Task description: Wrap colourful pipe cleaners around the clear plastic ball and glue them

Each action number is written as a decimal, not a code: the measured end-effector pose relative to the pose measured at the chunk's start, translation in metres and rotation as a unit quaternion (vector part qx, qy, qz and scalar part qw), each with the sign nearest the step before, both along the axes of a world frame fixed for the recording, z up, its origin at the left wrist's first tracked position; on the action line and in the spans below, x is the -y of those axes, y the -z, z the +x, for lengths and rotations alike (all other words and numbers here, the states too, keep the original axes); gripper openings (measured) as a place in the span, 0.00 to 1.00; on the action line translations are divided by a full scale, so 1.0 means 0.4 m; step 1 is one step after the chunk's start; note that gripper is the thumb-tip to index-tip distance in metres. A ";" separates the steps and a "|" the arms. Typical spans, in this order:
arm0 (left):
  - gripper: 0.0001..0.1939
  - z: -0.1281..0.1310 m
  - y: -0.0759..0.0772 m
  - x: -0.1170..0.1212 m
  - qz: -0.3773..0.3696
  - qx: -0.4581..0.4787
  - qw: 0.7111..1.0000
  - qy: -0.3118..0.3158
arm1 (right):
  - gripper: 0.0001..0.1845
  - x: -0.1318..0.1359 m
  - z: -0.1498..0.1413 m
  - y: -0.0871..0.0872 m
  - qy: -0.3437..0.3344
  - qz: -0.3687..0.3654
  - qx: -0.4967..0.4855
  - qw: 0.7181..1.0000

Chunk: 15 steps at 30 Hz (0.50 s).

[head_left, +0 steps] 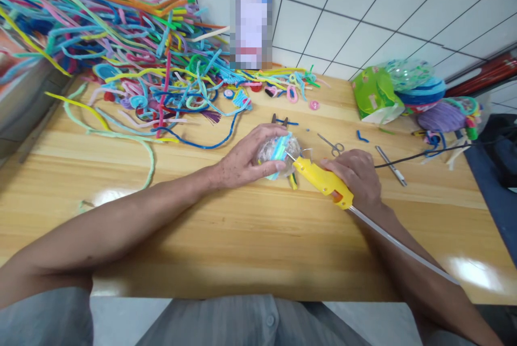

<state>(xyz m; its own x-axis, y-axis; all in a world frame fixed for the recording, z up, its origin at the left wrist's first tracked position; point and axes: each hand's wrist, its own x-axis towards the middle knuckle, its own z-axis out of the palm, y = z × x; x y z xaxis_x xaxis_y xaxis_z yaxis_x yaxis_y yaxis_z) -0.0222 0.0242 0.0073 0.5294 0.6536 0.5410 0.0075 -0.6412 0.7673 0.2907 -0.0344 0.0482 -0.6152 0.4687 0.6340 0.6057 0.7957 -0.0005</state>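
My left hand (252,158) is closed around a clear, rounded piece (297,145) with a blue, green and white striped band (279,147) across it. What the piece is exactly I cannot make out. In my right hand (361,176) is a yellow hot glue gun (323,179), its metal nozzle pointing left at the striped band. A long clear glue stick (404,246) trails from its rear over my right forearm. Whether the nozzle touches the band I cannot tell. Just beyond my left fingers lie dark-handled pliers (279,119), partly hidden.
Many coloured pipe cleaners (133,49) are heaped at the back left. A blurred phone-like rectangle (253,25) stands against the tiled wall. Small scissors (333,145) and a pen (391,166) lie near my right hand. A green box (375,94) sits back right; a black cord (424,154) crosses the right side.
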 end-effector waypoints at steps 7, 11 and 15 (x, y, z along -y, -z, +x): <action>0.31 -0.004 -0.004 0.003 0.011 -0.017 1.000 0.006 | 0.26 0.000 0.004 0.003 -0.017 -0.002 -0.006 1.000; 0.31 -0.003 -0.003 0.005 0.012 -0.010 1.000 0.003 | 0.26 0.007 0.018 0.015 0.008 -0.009 0.009 1.000; 0.32 -0.001 -0.002 0.004 0.035 -0.004 0.999 0.009 | 0.25 0.007 0.018 0.019 0.022 -0.004 0.008 1.000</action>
<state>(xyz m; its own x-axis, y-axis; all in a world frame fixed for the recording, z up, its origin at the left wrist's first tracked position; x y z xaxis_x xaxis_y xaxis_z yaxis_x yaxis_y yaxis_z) -0.0227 0.0227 0.0080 0.5457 0.6045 0.5803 0.0009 -0.6929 0.7210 0.2978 -0.0372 0.0407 -0.6035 0.5001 0.6211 0.6400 0.7684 0.0031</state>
